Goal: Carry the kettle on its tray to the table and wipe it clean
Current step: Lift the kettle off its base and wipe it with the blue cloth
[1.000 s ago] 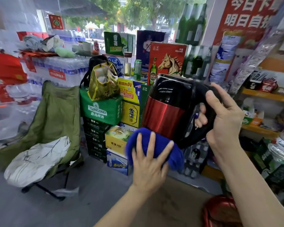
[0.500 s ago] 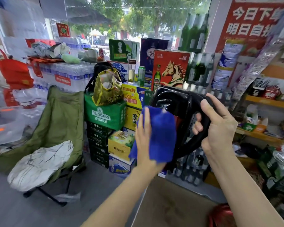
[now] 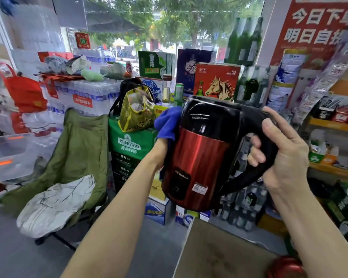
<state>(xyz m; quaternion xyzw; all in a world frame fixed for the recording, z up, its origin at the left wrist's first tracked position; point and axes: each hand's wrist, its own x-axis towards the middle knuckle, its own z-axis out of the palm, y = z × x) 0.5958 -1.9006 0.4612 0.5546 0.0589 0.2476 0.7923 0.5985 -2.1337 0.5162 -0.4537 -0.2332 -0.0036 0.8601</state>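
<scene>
A red and black electric kettle hangs in the air in front of me, nearly upright, its label side toward me. My right hand is wrapped around its black handle. My left hand is mostly hidden behind the kettle's far left side, pressing a blue cloth against it; only the wrist and part of the cloth show. The brown table lies below, with the rim of a red tray at the bottom right edge.
A green folding chair with a white cushion stands on the left. Stacked beer crates and boxes sit straight ahead behind the kettle. Shelves of goods fill the right side. Grey floor lies at lower left.
The kettle has turned upright with its red side toward me. My left hand and the cloth have moved from the near side, up and round to the far left side.
</scene>
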